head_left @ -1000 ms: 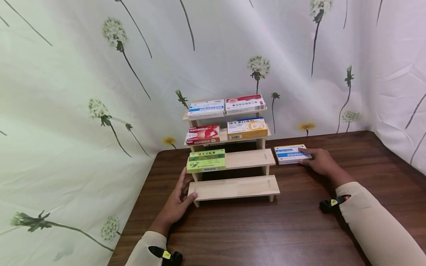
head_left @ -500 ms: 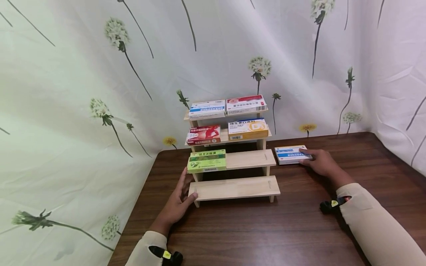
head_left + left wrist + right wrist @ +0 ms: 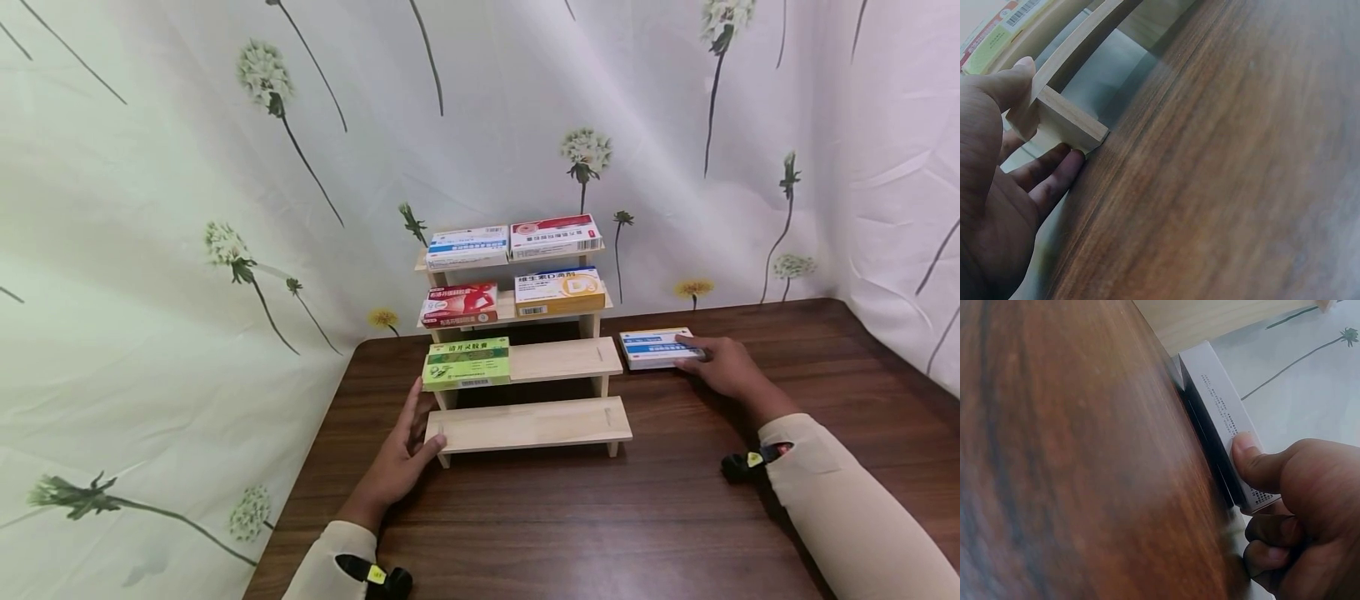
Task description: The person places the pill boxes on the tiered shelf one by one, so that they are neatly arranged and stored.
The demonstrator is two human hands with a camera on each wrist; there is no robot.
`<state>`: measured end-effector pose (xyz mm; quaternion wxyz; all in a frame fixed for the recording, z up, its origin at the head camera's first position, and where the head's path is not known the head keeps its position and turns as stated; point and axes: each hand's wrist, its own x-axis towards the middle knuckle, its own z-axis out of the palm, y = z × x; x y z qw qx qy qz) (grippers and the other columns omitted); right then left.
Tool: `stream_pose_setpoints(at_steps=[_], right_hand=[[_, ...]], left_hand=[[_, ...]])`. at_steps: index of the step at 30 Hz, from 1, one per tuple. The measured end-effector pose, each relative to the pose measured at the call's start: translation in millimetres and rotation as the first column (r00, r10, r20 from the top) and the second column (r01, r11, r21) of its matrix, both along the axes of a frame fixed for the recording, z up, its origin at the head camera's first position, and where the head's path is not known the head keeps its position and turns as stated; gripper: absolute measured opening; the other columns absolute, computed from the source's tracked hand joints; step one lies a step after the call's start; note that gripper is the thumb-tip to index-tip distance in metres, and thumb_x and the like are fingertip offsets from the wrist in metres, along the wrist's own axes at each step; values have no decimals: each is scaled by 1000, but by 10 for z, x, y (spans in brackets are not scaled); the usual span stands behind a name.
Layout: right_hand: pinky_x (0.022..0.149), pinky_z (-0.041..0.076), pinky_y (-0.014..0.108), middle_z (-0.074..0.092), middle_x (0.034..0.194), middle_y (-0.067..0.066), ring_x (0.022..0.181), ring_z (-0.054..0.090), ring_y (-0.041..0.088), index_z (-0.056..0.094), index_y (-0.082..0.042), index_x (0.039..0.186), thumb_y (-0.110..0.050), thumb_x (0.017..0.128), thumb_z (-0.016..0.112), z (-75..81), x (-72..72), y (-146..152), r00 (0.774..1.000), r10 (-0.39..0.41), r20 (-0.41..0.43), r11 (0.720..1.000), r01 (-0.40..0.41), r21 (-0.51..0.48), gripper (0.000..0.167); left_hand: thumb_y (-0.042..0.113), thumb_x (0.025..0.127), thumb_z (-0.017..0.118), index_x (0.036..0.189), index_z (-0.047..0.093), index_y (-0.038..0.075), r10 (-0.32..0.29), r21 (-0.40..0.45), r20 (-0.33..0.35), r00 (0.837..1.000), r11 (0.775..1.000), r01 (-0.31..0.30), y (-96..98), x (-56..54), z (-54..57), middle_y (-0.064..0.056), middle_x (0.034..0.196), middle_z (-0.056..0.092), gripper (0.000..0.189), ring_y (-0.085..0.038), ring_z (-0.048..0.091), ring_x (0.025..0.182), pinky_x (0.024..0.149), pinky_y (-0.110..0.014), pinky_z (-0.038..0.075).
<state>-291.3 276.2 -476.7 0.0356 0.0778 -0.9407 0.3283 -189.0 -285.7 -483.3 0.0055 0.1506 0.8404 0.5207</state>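
Note:
My right hand (image 3: 726, 367) pinches one end of a white and blue medicine box (image 3: 651, 350), right of the stepped wooden stand (image 3: 532, 425). In the right wrist view the thumb presses on the side of that box, the other fingers are curled beyond it, and a dark gap shows between box and table. My left hand (image 3: 399, 460) grips the stand's left end: its thumb lies on the lowest shelf's edge, and its fingertips touch the outer side of a leg in the left wrist view. A green medicine box (image 3: 467, 364) lies on the left half of the step above.
Further up the stand lie a red box (image 3: 459, 305) and a yellow and white vitamin D box (image 3: 558, 290). On the top step are another white and blue box (image 3: 467, 247) and a red and white box (image 3: 553, 236). Behind the dark wooden table (image 3: 540, 533) hangs a dandelion-print curtain (image 3: 480, 150).
Both hands stay where they were, the right on the white and blue box, the left on the stand. The head view has shifted very slightly.

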Motion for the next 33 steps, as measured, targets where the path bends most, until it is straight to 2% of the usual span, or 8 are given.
stream_pose_setpoints(at_steps=[4, 14, 27, 33], right_hand=[[113, 44, 73, 50, 153, 44, 139, 53, 62, 61, -1, 152, -22, 105, 76, -3, 0, 5, 1000, -6, 10, 1000, 6, -11, 54], [113, 44, 71, 48, 156, 43, 141, 52, 61, 58, -2, 155, -23, 107, 73, 16, 2, -6, 999, -24, 33, 999, 26, -39, 54], [112, 45, 70, 53, 152, 42, 138, 55, 60, 60, -1, 153, -28, 107, 73, -14, -7, 7, 999, -34, -22, 997, 32, -69, 54], [108, 48, 67, 52, 153, 42, 135, 58, 56, 58, -4, 155, -31, 108, 71, 5, 5, -1, 999, -53, -2, 995, 52, -83, 56]], left_hand=[[26, 111, 68, 175, -3, 46, 1, -5, -6, 1000, 1000, -1, 3, 5, 6, -22, 177, 33, 97, -48, 40, 160, 115, -51, 52], [20, 111, 67, 177, -3, 39, -30, 36, -15, 999, 999, 30, 12, 4, 7, -24, 176, 33, 98, -49, 40, 159, 110, -35, 55], [22, 111, 67, 176, -3, 43, -24, 28, -16, 1000, 999, 24, 13, 3, 16, -23, 177, 33, 98, -48, 41, 159, 109, -36, 56], [24, 111, 68, 175, -3, 43, -14, 19, -4, 1000, 1000, 14, 10, 6, 16, -22, 178, 32, 98, -47, 39, 161, 111, -36, 55]])
